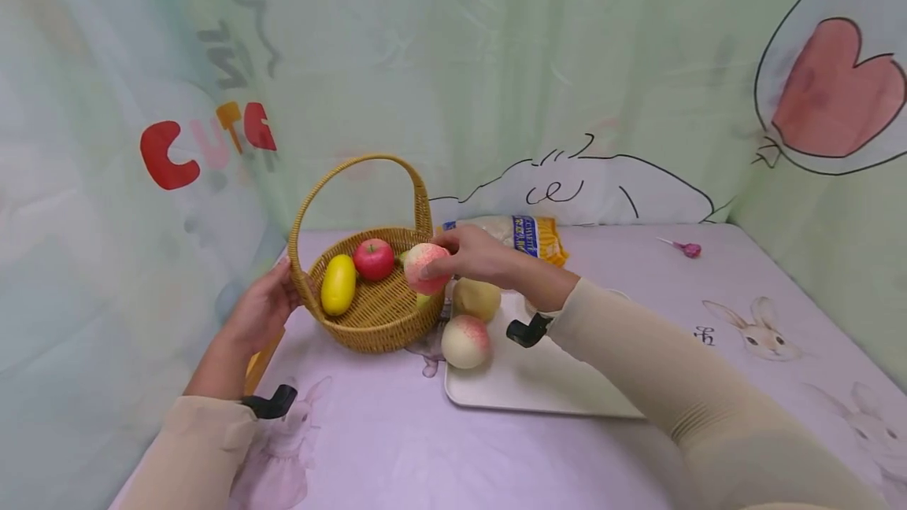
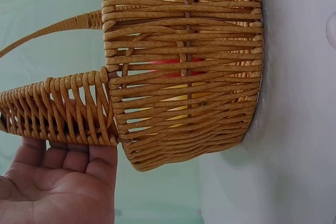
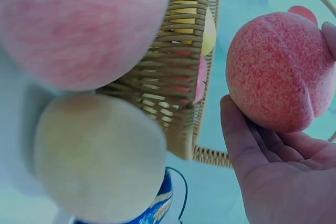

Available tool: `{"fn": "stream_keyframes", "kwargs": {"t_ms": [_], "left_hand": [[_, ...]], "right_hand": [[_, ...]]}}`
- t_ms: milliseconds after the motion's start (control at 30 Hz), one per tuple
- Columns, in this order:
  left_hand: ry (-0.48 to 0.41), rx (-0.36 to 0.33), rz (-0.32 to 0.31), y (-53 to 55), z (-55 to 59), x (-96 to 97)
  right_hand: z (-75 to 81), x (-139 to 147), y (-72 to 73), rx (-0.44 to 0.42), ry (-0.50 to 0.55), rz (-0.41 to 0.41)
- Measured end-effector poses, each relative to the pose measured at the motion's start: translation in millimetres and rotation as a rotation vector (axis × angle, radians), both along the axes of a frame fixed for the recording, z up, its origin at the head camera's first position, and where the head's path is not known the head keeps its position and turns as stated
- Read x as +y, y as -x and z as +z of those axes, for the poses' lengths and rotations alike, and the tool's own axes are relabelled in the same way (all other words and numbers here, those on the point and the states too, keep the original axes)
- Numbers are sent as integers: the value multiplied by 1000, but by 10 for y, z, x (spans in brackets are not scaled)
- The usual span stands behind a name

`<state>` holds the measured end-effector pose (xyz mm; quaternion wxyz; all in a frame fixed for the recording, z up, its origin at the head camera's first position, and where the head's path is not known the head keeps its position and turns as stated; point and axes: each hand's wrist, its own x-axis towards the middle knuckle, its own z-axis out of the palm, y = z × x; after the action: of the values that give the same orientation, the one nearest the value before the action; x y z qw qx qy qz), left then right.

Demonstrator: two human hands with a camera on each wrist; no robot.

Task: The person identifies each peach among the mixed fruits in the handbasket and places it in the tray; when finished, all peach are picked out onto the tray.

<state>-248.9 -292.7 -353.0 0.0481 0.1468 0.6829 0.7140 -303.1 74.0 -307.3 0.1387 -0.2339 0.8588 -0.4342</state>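
Observation:
My right hand (image 1: 478,254) holds a pink and white peach (image 1: 423,270) between thumb and fingers, over the right side of a wicker basket (image 1: 379,337). From the right wrist view, the thumb and fingers lie on opposite sides of this peach (image 3: 278,72). At the basket's left side, my left hand (image 1: 262,305) grips the foot of the handle (image 2: 58,111), its fingertips hidden behind the weave. Inside the basket lie a red apple (image 1: 374,260) and an oblong yellow fruit (image 1: 338,286). Another yellowish piece is partly hidden beneath the held peach.
A white tray (image 1: 553,388) stands right of the basket, bearing another peach (image 1: 466,342) and a brownish-yellow round fruit (image 1: 476,300). Behind are a blue and yellow printed bag (image 1: 527,234) and, far right, a lollipop (image 1: 689,249). Something orange (image 1: 262,360) stands below my left wrist.

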Motion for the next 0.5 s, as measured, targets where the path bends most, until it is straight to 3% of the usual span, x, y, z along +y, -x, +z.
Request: {"fn": "stream_keyframes", "kwargs": {"t_ms": [500], "left_hand": [[-5,-14,-2,-17,25,9]], "right_hand": [[-69,532,-247,44,-7,-82]]}}
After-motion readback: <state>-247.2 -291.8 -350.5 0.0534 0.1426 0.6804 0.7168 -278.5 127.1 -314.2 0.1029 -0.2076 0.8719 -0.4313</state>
